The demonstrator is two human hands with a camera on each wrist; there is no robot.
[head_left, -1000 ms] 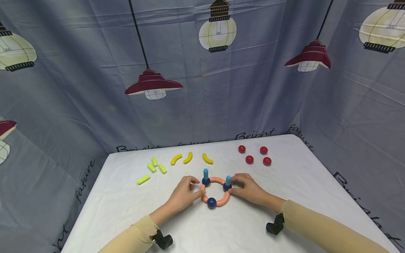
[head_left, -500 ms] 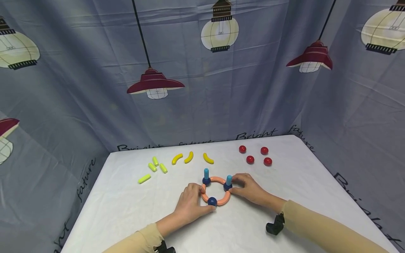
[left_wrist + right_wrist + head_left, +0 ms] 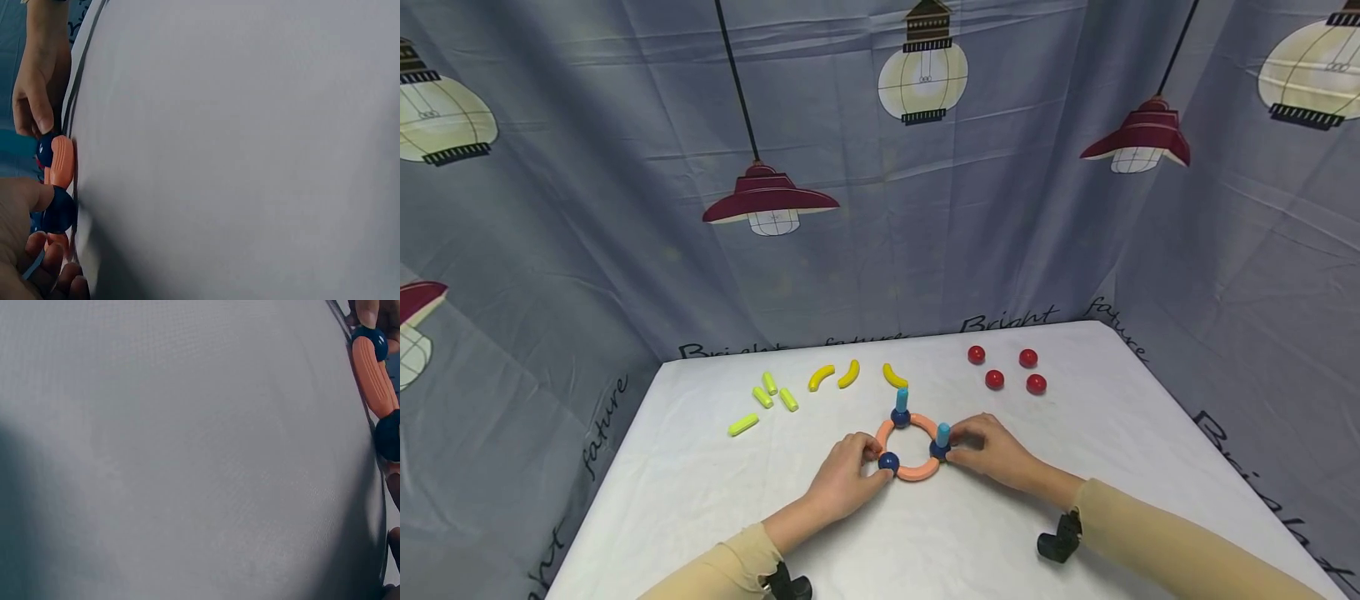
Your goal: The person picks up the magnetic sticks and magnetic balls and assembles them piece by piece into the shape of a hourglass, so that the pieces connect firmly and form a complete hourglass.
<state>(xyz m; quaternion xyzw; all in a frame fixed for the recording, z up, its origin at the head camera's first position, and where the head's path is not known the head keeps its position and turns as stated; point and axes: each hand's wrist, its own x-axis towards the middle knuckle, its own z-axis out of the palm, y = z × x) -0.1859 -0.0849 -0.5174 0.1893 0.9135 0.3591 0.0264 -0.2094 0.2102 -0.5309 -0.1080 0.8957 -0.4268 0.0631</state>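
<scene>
Done: ring (image 3: 919, 474) is closed, two blue sticks (image 3: 902, 400) stand upright | Not yet joined, I judge: green sticks (image 3: 744, 424), yellow curves (image 3: 821, 377), red balls (image 3: 995, 380); bare ball (image 3: 888, 462) has no stick | Look: orange, round, ribbed, three navy balls (image 3: 900, 418) | Place: on worktop (image 3: 940, 550), between hands | Grip: left hand (image 3: 842, 477) pinches the bare ball, right hand (image 3: 992, 450) the right ball (image 3: 937, 451)
</scene>
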